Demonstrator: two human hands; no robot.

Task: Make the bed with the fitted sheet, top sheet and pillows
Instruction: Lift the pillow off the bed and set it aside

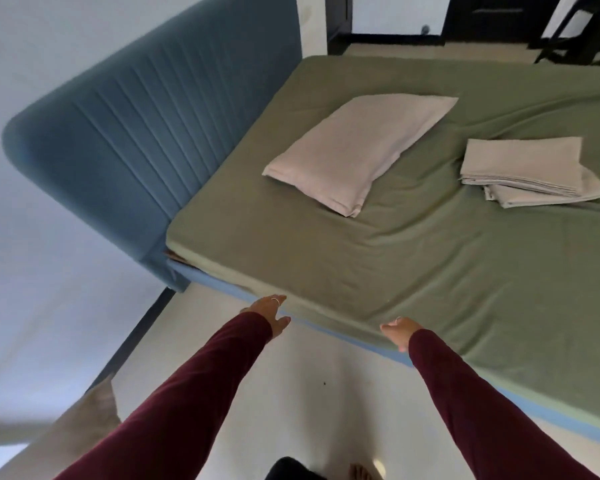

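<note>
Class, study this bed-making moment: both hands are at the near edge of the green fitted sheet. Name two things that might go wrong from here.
1. The fitted sheet is wrinkled, and near the headboard its corner seems to ride up, showing blue beneath. Pulling with the left hand and right hand might pop it off.
2. The pillow and folded sheets lie on it; tugging may shift them.

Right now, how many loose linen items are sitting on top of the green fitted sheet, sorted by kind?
Pillows: 1, the pale pillow lying nearer the blue headboard
Folded linen stacks: 1, the folded stack to its right; how many pieces are in it cannot be told
Total: 2 on the green fitted sheet
</note>
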